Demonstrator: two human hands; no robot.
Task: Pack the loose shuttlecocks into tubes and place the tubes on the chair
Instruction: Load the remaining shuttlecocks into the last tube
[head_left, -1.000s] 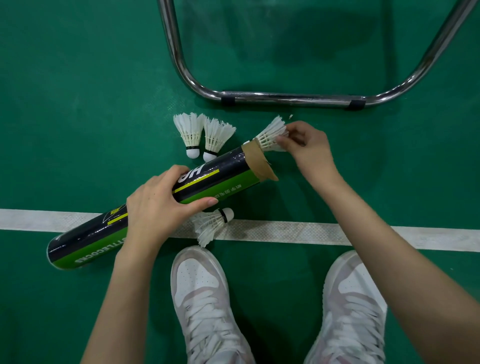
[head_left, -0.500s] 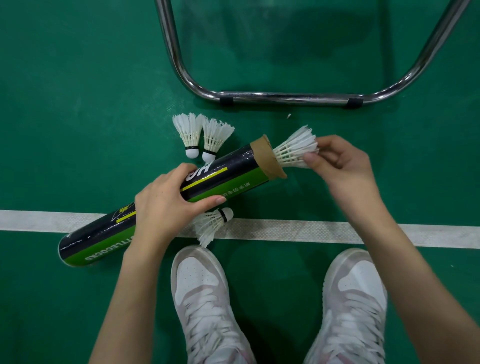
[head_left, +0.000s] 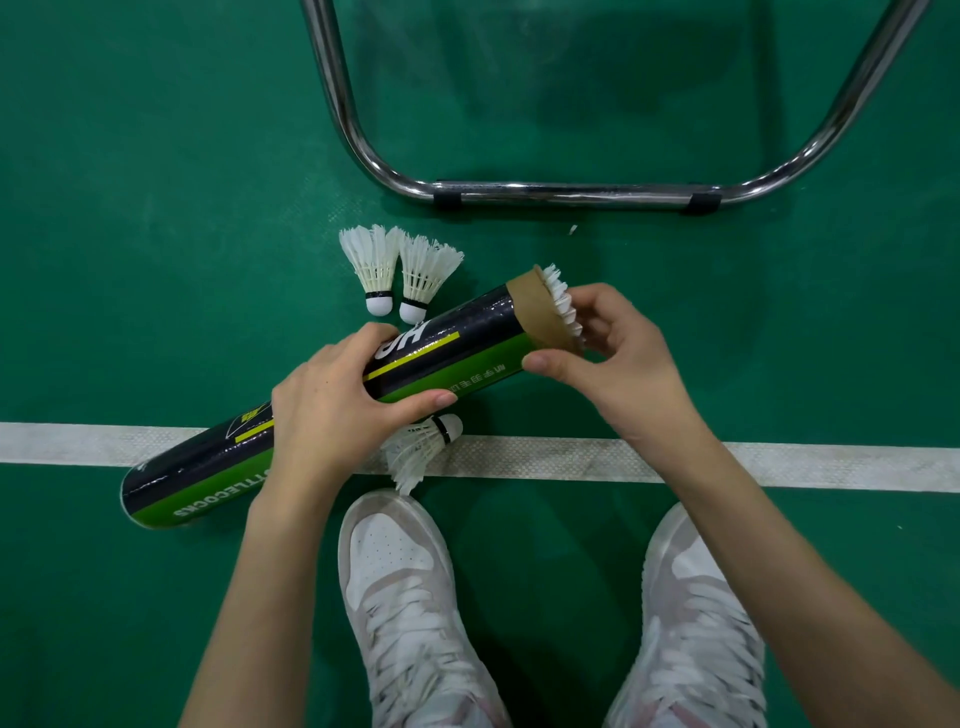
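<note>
The shuttlecock tube (head_left: 332, 410), black with a green band and a thin yellow stripe, lies slanted low over the green court floor (head_left: 130, 208), its closed end near left and its brown cardboard mouth far right. A shuttlecock (head_left: 563, 301) sits almost wholly inside that mouth; only the white feather tips show past the rim, the cork hidden. The left hand (head_left: 337, 410) grips the tube at its middle, fingers curled over the top and thumb underneath, covering part of the print. The right hand (head_left: 618, 358) is at the mouth, thumb pressed on the rim's near edge and fingers curled against the feather tips. Along the green band the letters "TTLECOCKS" read upside down, the start hidden by the wrist; large white letters by the fingers and a row of small characters cannot be made out. Two loose shuttlecocks (head_left: 400, 270) lie side by side just beyond the tube, corks toward it. A third shuttlecock (head_left: 423, 449) lies on the white court line (head_left: 675, 462), partly under the left thumb. Pale sneakers (head_left: 405, 597) are cut off at the near edge. A chrome chair frame (head_left: 571, 191) stands far, its seat out of view.
</note>
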